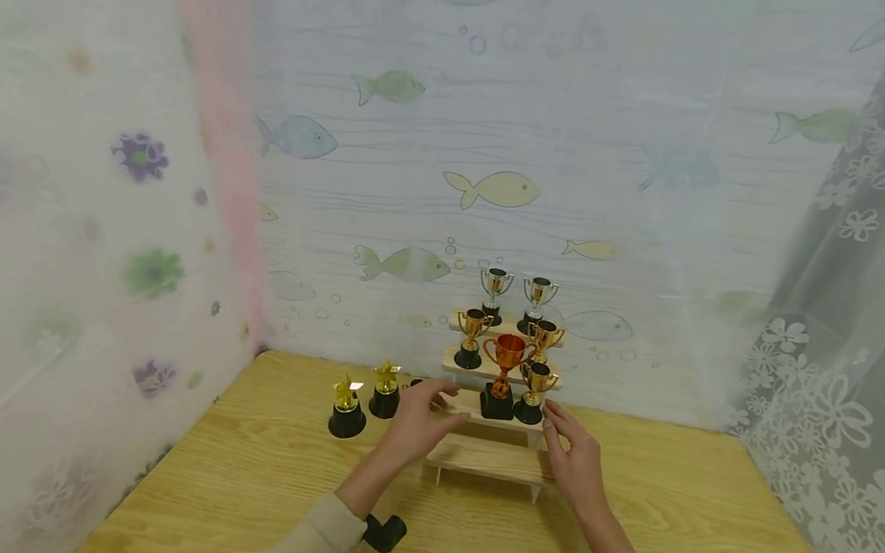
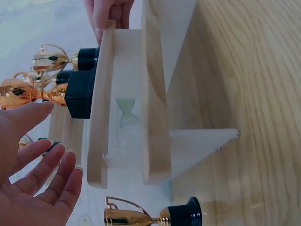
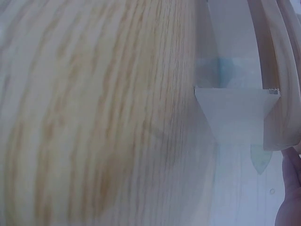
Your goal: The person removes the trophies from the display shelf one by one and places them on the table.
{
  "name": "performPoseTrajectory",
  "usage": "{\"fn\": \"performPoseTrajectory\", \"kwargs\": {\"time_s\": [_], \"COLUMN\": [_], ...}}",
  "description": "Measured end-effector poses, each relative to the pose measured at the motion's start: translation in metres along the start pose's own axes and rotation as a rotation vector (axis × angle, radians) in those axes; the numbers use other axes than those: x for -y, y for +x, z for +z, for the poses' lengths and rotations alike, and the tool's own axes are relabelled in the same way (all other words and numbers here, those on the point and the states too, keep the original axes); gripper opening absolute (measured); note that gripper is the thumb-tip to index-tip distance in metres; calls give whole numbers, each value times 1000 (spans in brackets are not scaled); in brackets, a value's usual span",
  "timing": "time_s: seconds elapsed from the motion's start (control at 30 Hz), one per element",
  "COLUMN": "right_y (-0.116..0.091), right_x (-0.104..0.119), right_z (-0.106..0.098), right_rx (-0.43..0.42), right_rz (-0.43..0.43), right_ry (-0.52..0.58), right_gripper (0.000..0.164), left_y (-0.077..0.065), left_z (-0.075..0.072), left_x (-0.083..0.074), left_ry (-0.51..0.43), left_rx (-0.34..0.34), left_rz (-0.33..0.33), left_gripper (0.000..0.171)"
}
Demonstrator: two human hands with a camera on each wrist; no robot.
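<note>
A stepped wooden shelf [image 1: 489, 458] holds several small trophy cups. On its second step from the bottom stand an orange trophy cup [image 1: 509, 351] on a black square base and a small gold trophy cup [image 1: 538, 382] beside it. My left hand [image 1: 423, 422] hovers left of the orange cup, its fingers spread and holding nothing in the left wrist view. At the step's right end is my right hand [image 1: 574, 459], fingertips by the gold cup's base. The right wrist view shows its fingers [image 3: 291, 167] against the plank's end; most of that hand is out of frame there.
Two silver cups [image 1: 495, 288] top the shelf, with gold cups [image 1: 471, 332] one step below. Two star trophies [image 1: 346, 409] stand on the wooden table [image 1: 253, 459] at left. Another gold cup [image 2: 183, 215] stands beside the shelf, mostly hidden in the head view. A fish-patterned curtain [image 1: 495, 129] hangs behind.
</note>
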State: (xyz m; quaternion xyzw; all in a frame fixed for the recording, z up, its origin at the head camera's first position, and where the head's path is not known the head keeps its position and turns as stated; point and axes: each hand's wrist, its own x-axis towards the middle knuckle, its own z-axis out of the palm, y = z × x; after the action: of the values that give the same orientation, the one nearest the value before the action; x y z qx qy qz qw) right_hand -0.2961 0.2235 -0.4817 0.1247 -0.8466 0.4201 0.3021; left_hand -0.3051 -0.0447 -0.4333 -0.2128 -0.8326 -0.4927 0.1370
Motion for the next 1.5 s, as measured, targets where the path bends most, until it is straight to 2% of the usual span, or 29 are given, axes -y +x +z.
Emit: {"fn": "performPoseTrajectory", "kwargs": {"time_s": [0.27, 0.5, 0.73, 0.93, 1.1, 1.37, 1.5], "right_y": [0, 1, 2, 3, 3, 3, 2], "right_x": [0, -3, -3, -3, -3, -2, -2], "right_z": [0, 1, 1, 1, 0, 1, 0], "right_rx": [12, 15, 18, 23, 24, 24, 20], "right_rz": [25, 7, 16, 22, 24, 28, 28], "right_ry": [-18, -5, -3, -1, -2, -2, -9], "right_gripper": [29, 29, 29, 29, 29, 29, 29], "left_y": [9, 16, 24, 29, 32, 36, 37], "left_z": [13, 20, 33, 41, 44, 49, 50], "left_x": [-10, -19, -15, -12, -10, -10, -10], "left_ry": [24, -26, -8, -12, 35, 184, 215], "left_rx": [9, 17, 12, 8, 8, -20, -23], "left_rz": [9, 4, -64, -72, -85, -99, -104], "left_gripper": [42, 50, 58, 59, 59, 58, 57]}}
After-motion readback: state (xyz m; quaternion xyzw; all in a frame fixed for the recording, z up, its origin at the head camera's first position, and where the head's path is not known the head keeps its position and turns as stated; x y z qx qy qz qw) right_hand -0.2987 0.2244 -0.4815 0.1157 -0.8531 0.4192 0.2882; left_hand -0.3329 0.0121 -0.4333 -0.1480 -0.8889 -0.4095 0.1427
